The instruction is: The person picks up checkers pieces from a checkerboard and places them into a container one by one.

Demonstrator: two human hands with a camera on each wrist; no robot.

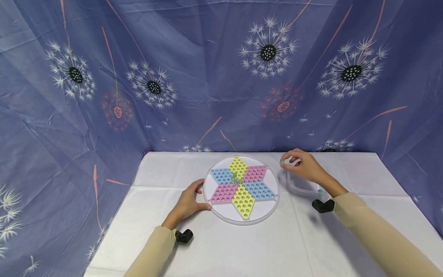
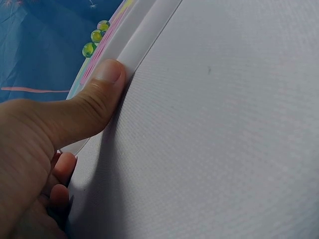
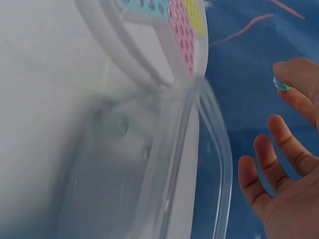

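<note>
Rests the left hand (image 1: 187,200) against the left rim of a round white plastic board (image 1: 221,213) with a six-pointed star of yellow, pink and blue holed sections, fingers wide apart along that rim, probably to stop any sliding on the white cloth-covered surface (image 1: 270,250). Places the board around the middle of the surface, close up to the far edge. Pinches in the right hand (image 1: 306,167) a small green-and-blue shiny marble (image 1: 282,162), thumb and forefinger narrow around it, the other fingers loosely apart and out of the way, presumably for a light fingertip grip on so small and round a thing. Holds it in the air toward the far edge, just right of the board. Shows a few green-and-yellow glassy marbles (image 1: 235,182) clustered by the star's centre, likely kept from rolling by the holes beneath. Has, just beside the board toward the far right corner, a clear plastic box (image 1: 299,191), partly hidden under the right hand, with a blue marble (image 1: 320,191) apparently inside by the near wall. Stands in the way there: the box's raised walls, and beyond the far edge, upright blue dandelion-print fabric (image 1: 207,77).
</note>
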